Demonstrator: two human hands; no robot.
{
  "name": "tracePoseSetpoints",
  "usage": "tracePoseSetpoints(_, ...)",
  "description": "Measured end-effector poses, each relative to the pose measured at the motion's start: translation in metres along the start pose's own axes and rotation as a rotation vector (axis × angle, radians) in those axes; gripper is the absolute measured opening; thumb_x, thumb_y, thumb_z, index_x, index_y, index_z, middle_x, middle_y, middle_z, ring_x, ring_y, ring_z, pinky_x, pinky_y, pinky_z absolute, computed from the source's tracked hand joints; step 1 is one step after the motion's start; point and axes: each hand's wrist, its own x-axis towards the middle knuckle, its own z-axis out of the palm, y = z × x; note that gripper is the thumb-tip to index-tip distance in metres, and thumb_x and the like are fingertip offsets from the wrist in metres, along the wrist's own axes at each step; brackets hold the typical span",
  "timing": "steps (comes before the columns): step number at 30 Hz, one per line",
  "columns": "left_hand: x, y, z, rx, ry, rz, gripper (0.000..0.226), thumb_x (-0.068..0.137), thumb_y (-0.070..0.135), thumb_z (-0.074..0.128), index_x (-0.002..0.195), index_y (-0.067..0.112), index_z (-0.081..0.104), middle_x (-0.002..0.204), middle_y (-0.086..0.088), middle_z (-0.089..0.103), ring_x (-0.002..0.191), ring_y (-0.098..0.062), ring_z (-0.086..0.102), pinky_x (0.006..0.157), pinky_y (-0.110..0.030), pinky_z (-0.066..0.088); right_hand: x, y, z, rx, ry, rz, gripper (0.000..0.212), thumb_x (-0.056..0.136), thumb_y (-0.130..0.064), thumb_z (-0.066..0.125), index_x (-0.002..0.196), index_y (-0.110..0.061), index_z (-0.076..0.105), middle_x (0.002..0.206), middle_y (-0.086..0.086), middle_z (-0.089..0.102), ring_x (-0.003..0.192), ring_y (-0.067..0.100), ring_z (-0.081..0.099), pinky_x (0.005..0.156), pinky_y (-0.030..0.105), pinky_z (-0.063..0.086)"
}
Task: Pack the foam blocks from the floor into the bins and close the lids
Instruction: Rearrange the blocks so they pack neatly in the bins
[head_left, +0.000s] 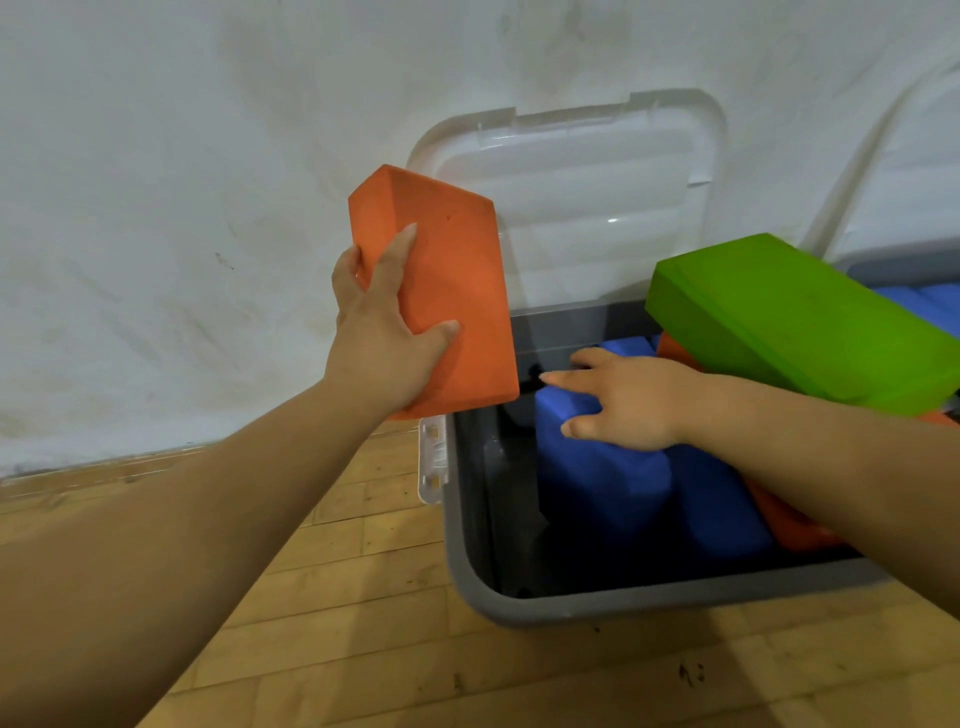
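Note:
My left hand (379, 343) grips an orange foam block (447, 270) and holds it in the air just left of the grey bin (467, 561). The bin's clear lid (571, 197) stands open against the wall. Inside the bin stand blue foam blocks (602, 483), with orange blocks (789, 525) to their right. My right hand (623, 400) reaches over the bin with spread fingers and rests on top of a blue block. A green foam block (800, 317) lies tilted on top of the blocks at the bin's right side.
A white wall (182, 208) rises right behind the bin. The floor (363, 623) is wooden parquet. A white latch (432, 457) hangs on the bin's left end. A second bin with blue blocks (930, 306) shows at the right edge.

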Motion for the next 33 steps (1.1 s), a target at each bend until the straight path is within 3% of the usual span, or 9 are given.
tracePoseSetpoints(6,-0.004,0.008,0.006,0.002,-0.073,0.012,0.092,0.085,0.040,0.077,0.151,0.059,0.016,0.163,0.004,-0.001,0.143,-0.032,0.036,0.109,-0.041,0.040,-0.023,-0.001,0.038,0.031,-0.078,0.178,0.081,0.090,-0.074,0.048,0.159,-0.044,0.020,0.166,0.001,0.016,0.144,0.028,0.039,0.112,0.038,0.037)
tracePoseSetpoints(11,-0.014,0.017,0.014,0.014,-0.198,0.006,0.089,0.089,0.038,0.073,0.153,0.057,0.015,0.163,0.002,-0.001,0.138,-0.032,0.041,0.108,-0.038,0.041,-0.033,-0.001,0.057,-0.109,-0.045,0.139,0.093,0.075,-0.089,0.050,0.154,-0.045,0.027,0.148,0.001,0.038,0.132,0.034,0.038,0.109,0.043,0.038)
tracePoseSetpoints(15,-0.014,0.023,0.018,0.032,-0.333,-0.039,0.082,0.092,0.037,0.069,0.155,0.054,0.019,0.163,-0.002,0.006,0.136,-0.030,0.042,0.102,-0.030,0.037,-0.039,0.012,0.055,0.017,-0.060,0.131,0.096,0.075,-0.083,0.059,0.156,-0.042,0.027,0.152,0.003,0.034,0.138,0.033,0.035,0.115,0.043,0.034)
tracePoseSetpoints(20,-0.013,0.027,0.026,-0.008,-0.497,-0.149,0.079,0.090,0.033,0.071,0.155,0.049,0.030,0.155,-0.005,0.035,0.120,-0.022,0.052,0.095,-0.029,0.041,-0.049,0.022,0.040,0.306,-0.058,0.085,0.111,0.074,-0.068,0.076,0.161,-0.032,0.016,0.163,0.003,0.028,0.148,0.020,0.031,0.119,0.031,0.029)
tracePoseSetpoints(22,-0.016,0.031,0.030,-0.056,-0.526,-0.229,0.077,0.090,0.029,0.070,0.155,0.047,0.033,0.154,-0.003,0.040,0.114,-0.019,0.052,0.092,-0.029,0.042,-0.054,0.018,0.032,0.494,0.022,0.014,0.117,0.069,-0.064,0.082,0.160,-0.037,0.013,0.164,-0.003,0.024,0.146,0.011,0.031,0.118,0.028,0.030)
tracePoseSetpoints(26,-0.017,0.042,0.037,-0.291,-0.510,-0.461,0.073,0.092,0.021,0.068,0.154,0.044,0.037,0.155,-0.001,0.041,0.122,-0.025,0.055,0.101,-0.038,0.049,-0.060,-0.004,0.021,0.767,0.074,-0.155,0.117,0.067,-0.054,0.089,0.156,-0.048,0.014,0.155,-0.020,0.031,0.130,-0.006,0.043,0.107,0.019,0.040)
tracePoseSetpoints(29,-0.019,0.054,0.040,-0.453,-0.522,-0.564,0.068,0.095,0.023,0.064,0.154,0.044,0.037,0.149,-0.001,0.048,0.114,-0.025,0.061,0.092,-0.039,0.053,-0.056,-0.014,0.029,0.782,0.128,-0.208,0.121,0.067,-0.055,0.089,0.156,-0.054,0.007,0.155,-0.019,0.037,0.134,-0.004,0.045,0.110,0.030,0.045)
tracePoseSetpoints(31,-0.020,0.056,0.039,-0.553,-0.554,-0.592,0.055,0.097,0.030,0.063,0.148,0.043,0.045,0.134,-0.002,0.061,0.103,-0.024,0.068,0.085,-0.039,0.058,-0.056,-0.013,0.032,0.845,0.150,-0.202,0.114,0.073,-0.048,0.088,0.151,-0.065,0.006,0.155,-0.017,0.037,0.128,-0.009,0.047,0.106,0.024,0.047)
tracePoseSetpoints(33,-0.022,0.057,0.035,-0.623,-0.572,-0.593,0.033,0.097,0.041,0.062,0.129,0.034,0.062,0.112,-0.002,0.071,0.089,-0.019,0.069,0.078,-0.036,0.058,-0.058,-0.012,0.033,0.936,0.171,-0.206,0.103,0.076,-0.048,0.083,0.141,-0.074,0.007,0.153,-0.015,0.040,0.124,-0.011,0.049,0.100,0.018,0.047)
